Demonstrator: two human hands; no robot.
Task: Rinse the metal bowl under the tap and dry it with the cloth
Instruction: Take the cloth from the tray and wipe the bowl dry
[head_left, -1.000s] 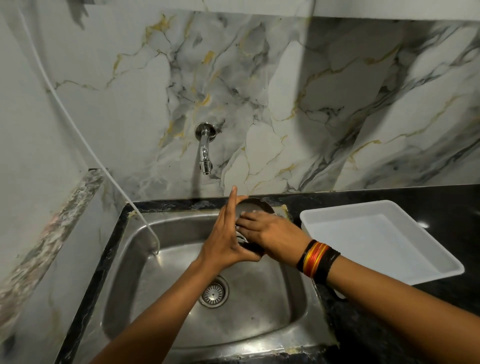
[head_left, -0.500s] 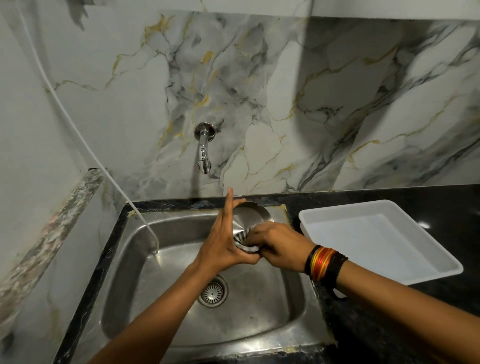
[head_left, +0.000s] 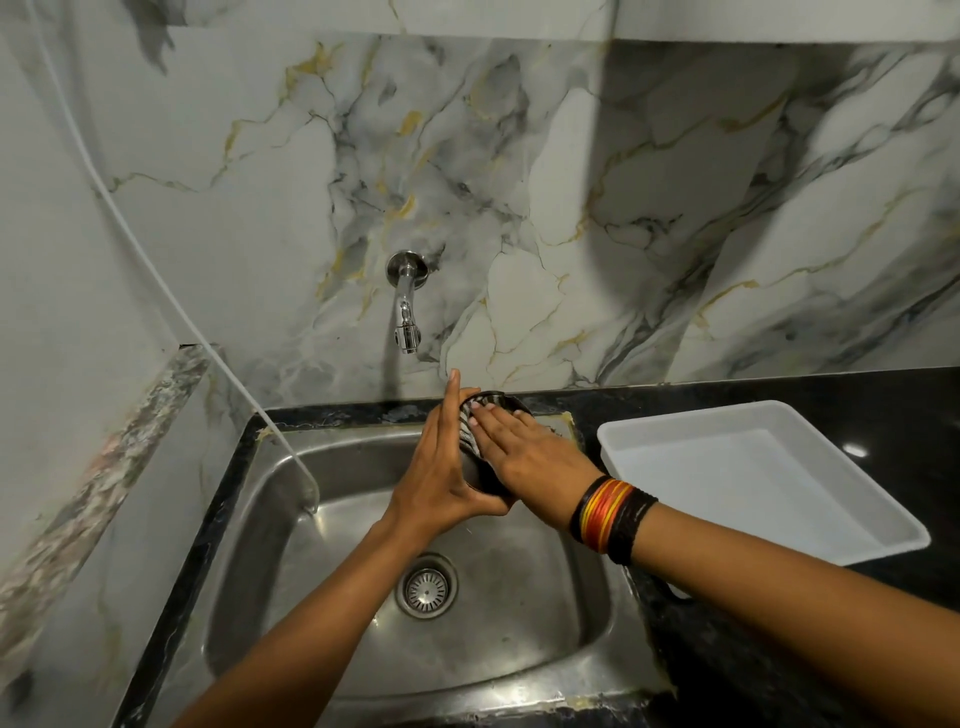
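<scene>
My left hand (head_left: 441, 467) cups the metal bowl (head_left: 506, 401) from the left and holds it tilted on edge above the back of the steel sink (head_left: 363, 519). My right hand (head_left: 524, 452) lies flat inside the bowl with fingers stretched out, pressing a striped dark-and-white cloth (head_left: 467, 421) against the inner wall. Most of the bowl and cloth is hidden behind both hands. The chrome tap (head_left: 407, 306) juts from the marble wall above and to the left of the bowl; no water runs from it.
A white plastic tray (head_left: 753, 478) sits on the black counter (head_left: 857, 395) right of the sink. A thin white hose (head_left: 156, 249) runs down the left wall into the sink. The drain strainer (head_left: 426, 587) lies below my hands. A speckled ledge borders the left side.
My right hand went from a bunched grip on the cloth at the bowl's lower part to a flat palm pushed up along the inside. The left hand and bowl stayed put.
</scene>
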